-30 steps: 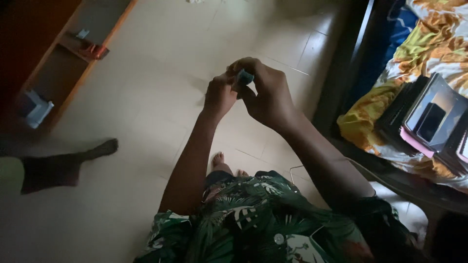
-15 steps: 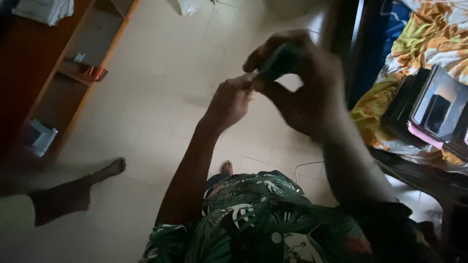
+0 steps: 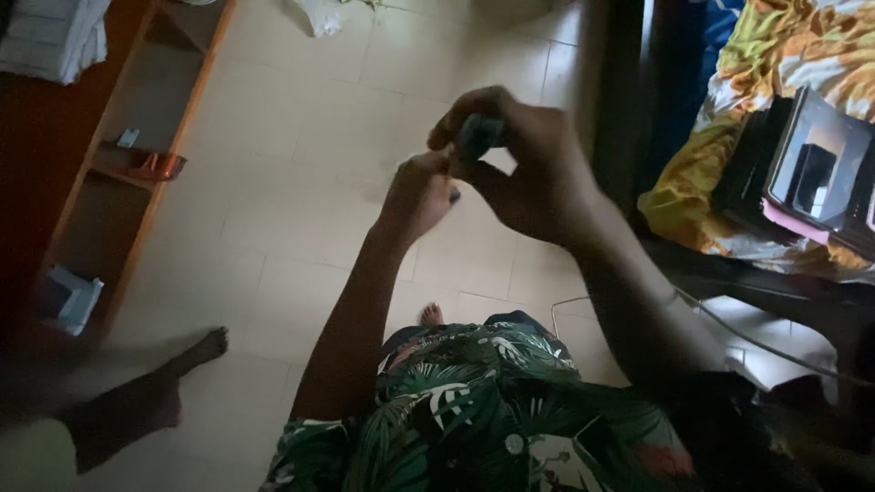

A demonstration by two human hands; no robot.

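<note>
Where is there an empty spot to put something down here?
The pale tiled floor lies bare between the wooden shelf and the dark bed frame. The bed is crowded with dark boxes. Both hands, left hand and right hand, hold a small dark object.

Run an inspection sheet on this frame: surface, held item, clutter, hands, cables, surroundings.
Surface: pale tiled floor.
Job's things: small dark object, blurred, kind unclear.
Clutter: white bag on the floor at the top.
Grippers: right hand wraps the small dark object; left hand pinches at its lower edge.
Cables: thin wire runs past the right arm.
Surroundings: wooden shelf on the left, dark boxes on a yellow patterned sheet, another person's foot.
</note>
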